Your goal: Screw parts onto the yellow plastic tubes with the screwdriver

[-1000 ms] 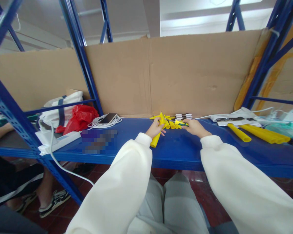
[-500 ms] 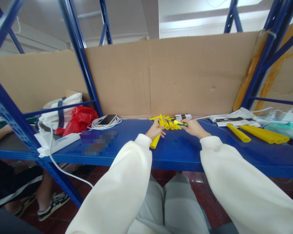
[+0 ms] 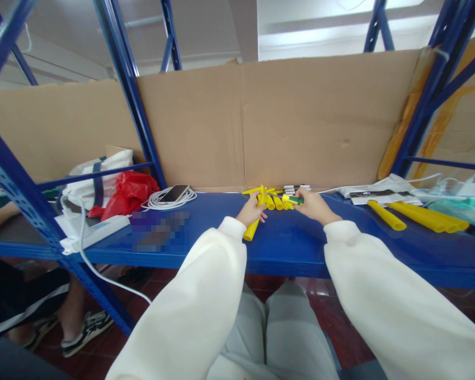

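My left hand [image 3: 250,211] is closed around a yellow tube [image 3: 252,230], whose open end points toward me. Yellow cross-shaped parts at its upper end touch my fingers. In my right hand [image 3: 313,206] is a screwdriver [image 3: 293,200] with a yellow and green handle, held between thumb and fingers and pointing left toward the yellow parts. Its tip is too small to make out. Just behind and between the hands lie several short yellow tubes [image 3: 277,203] in a row on the blue table [image 3: 293,243].
Small white-and-black pieces [image 3: 296,189] lie behind the tubes. To the right are longer yellow tubes [image 3: 427,216] and a white bag [image 3: 383,190]. On the left sit a phone [image 3: 174,193] on a coiled white cable, a red plastic bag [image 3: 130,192] and a power strip [image 3: 98,232]. Another person sits far left.
The screwdriver handle has turned slightly in my right hand, showing more solid green at its end. My left hand and the yellow tube stay nearly in place.
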A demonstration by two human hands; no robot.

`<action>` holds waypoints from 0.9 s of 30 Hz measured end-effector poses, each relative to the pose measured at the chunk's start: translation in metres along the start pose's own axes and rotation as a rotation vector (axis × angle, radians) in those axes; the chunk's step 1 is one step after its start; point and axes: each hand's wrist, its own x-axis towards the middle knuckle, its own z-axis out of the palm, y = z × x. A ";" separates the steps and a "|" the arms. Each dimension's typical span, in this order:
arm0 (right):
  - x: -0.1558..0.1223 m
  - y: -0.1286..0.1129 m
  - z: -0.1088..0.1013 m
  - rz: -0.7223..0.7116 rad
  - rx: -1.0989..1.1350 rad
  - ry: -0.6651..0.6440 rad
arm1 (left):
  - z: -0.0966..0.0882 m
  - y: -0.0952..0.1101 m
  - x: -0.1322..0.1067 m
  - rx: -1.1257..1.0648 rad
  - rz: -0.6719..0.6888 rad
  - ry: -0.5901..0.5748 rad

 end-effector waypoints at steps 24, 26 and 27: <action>-0.005 -0.014 -0.011 0.063 -0.053 -0.054 | 0.001 0.005 -0.005 0.089 0.025 0.085; -0.004 -0.013 -0.010 0.006 -0.068 -0.035 | 0.001 0.004 -0.004 0.084 0.026 0.084; -0.004 -0.012 -0.010 -0.011 -0.079 -0.035 | 0.000 0.003 -0.004 0.080 0.026 0.081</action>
